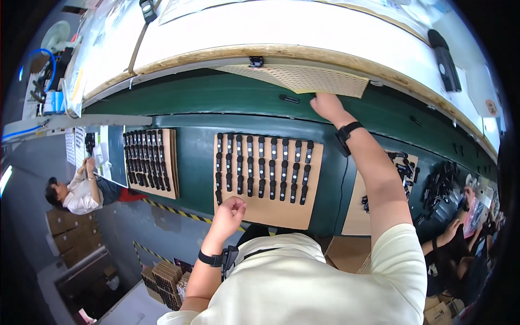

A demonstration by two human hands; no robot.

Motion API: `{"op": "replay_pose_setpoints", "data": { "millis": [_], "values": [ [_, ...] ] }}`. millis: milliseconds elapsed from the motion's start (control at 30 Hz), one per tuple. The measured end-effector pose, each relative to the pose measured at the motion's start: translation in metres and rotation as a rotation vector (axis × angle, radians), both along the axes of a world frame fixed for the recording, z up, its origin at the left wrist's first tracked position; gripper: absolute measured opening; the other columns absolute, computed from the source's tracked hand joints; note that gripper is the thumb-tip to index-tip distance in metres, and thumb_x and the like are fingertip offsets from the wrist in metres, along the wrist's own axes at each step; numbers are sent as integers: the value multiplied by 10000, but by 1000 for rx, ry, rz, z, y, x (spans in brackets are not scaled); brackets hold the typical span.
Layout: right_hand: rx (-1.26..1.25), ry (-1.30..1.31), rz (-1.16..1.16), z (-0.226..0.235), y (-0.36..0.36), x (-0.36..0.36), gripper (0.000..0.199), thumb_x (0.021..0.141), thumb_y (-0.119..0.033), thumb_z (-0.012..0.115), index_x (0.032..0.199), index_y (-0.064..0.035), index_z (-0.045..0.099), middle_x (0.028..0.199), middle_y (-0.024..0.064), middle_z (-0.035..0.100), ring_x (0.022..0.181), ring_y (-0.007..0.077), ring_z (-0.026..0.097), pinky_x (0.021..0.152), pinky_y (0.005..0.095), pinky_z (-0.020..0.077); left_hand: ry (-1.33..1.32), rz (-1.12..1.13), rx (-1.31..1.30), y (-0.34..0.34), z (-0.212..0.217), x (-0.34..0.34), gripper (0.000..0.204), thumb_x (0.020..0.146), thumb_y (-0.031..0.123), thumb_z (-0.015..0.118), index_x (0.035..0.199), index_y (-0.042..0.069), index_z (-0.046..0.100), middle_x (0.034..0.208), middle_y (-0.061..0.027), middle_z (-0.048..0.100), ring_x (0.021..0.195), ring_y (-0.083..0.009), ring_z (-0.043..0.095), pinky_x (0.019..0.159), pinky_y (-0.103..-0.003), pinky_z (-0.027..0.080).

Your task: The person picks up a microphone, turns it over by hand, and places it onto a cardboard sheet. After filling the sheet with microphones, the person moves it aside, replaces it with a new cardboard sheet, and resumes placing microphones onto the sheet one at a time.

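Note:
Before me on the green bench lies a tan cardboard sheet (271,210) with rows of small black devices (261,168), each with a rounded dark head like a small microphone. My left hand (228,218) is over the sheet's near left edge, just below the row end. Its fingers are curled together; anything between them is hidden. My right hand (328,107) reaches far forward and is closed at the lower edge of a yellowish sheet with rows of small marks (330,80), which hangs below the shelf edge. Its fingertips are partly hidden.
A second filled cardboard (172,162) lies to the left. Loose black parts (441,187) are heaped at the right, beside another cardboard (355,208). A wooden shelf edge (216,53) crosses above the bench. One co-worker (84,192) stands left; other people's hands (449,230) show at right.

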State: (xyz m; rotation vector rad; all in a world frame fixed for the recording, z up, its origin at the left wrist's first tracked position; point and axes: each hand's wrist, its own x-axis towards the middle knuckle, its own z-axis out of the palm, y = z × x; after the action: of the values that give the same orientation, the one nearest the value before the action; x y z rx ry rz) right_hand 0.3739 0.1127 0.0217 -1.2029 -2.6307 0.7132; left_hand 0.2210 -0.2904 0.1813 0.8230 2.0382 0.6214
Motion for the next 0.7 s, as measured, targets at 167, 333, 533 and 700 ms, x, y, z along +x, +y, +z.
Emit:
{"op": "replay_pose_setpoints", "data": {
  "millis": [167,333,533,700],
  "values": [
    [72,54,178,6,-16,-46,296,796,-157,653,1052,-20,596,990,195,638,961,361,616,830,447,483,22,12,-7,-3,6,10,137,890,93,623,925,-39,621,816,-118,656,777,-192,639,731,-294,506],
    [-58,-48,145,14,-14,-49,264,821,-163,671,1043,-43,593,986,166,644,935,342,623,810,416,494,47,1,2,-7,11,9,127,883,82,624,930,-36,626,822,-126,660,802,-205,652,753,-301,509],
    [-319,252,142,95,-66,-6,224,832,-111,685,1030,-44,606,943,101,652,844,237,625,771,329,495,58,-16,189,7,25,7,127,867,62,639,961,-23,629,873,-110,666,841,-194,651,785,-304,508],
    [-416,611,91,187,-173,39,249,817,-59,709,1057,-33,647,886,19,620,736,109,528,722,256,460,6,-65,581,53,63,9,234,837,33,673,1064,-2,626,971,-95,670,966,-193,630,891,-313,479]
  ]
}}
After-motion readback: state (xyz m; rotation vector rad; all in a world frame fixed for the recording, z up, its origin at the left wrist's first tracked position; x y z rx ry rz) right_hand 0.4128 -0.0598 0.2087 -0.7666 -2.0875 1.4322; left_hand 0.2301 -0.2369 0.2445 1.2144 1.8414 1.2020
